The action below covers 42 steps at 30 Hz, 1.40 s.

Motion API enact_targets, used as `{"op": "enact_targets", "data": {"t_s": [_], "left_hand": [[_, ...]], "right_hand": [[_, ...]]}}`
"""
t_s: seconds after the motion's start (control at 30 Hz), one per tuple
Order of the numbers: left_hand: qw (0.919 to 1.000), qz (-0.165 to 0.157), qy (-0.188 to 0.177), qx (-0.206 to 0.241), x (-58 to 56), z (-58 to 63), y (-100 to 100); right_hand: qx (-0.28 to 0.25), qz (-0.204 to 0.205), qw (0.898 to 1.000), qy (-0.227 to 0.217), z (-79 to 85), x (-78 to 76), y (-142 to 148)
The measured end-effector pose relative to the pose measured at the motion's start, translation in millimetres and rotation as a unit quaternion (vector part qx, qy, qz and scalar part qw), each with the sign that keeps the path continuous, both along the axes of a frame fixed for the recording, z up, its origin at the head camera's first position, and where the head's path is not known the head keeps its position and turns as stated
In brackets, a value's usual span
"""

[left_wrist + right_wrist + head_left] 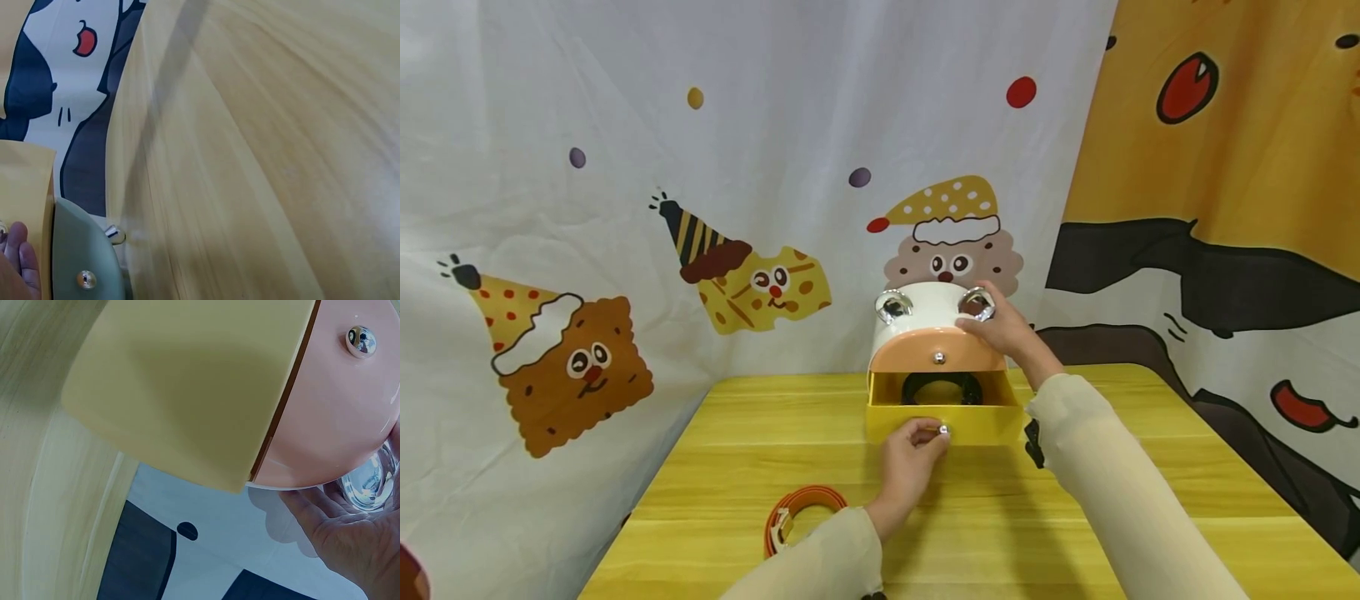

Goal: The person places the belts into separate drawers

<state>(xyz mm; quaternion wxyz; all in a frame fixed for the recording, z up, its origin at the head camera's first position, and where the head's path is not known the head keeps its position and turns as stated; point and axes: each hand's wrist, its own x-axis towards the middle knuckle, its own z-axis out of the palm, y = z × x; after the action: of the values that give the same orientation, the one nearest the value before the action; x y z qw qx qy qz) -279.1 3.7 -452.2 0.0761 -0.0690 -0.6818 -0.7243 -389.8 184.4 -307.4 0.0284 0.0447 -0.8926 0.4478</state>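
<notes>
A small drawer box (925,310) with a white top, a peach upper front and two shiny silver eye-like domes stands at the table's far side. Its yellow lower drawer (977,425) is pulled out, and a coiled black belt (912,387) lies inside. My left hand (907,467) pinches the drawer's small silver knob (943,429) between thumb and fingers. Up at the box's right side, my right hand (1003,329) grips the top around the right silver dome (369,481). In the left wrist view, only part of my left hand (22,262) shows at the edge.
A coiled orange belt (815,495) with a metal buckle lies on the wood-grain table (760,433), left of my left forearm, which partly covers it. Behind the table hangs a printed cartoon curtain (790,125). A second silver knob (939,358) sits on the peach front.
</notes>
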Motion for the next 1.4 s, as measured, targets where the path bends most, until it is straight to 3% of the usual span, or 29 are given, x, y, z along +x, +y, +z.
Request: {"op": "enact_targets", "data": {"t_s": [1.4], "left_hand": [[0.9984, 0.052, -0.022, 0.002, -43.6, 4.2, 10.6]], "right_hand": [[-0.003, 0.006, 1.000, 0.011, 1.0, -1.0, -0.2]]}}
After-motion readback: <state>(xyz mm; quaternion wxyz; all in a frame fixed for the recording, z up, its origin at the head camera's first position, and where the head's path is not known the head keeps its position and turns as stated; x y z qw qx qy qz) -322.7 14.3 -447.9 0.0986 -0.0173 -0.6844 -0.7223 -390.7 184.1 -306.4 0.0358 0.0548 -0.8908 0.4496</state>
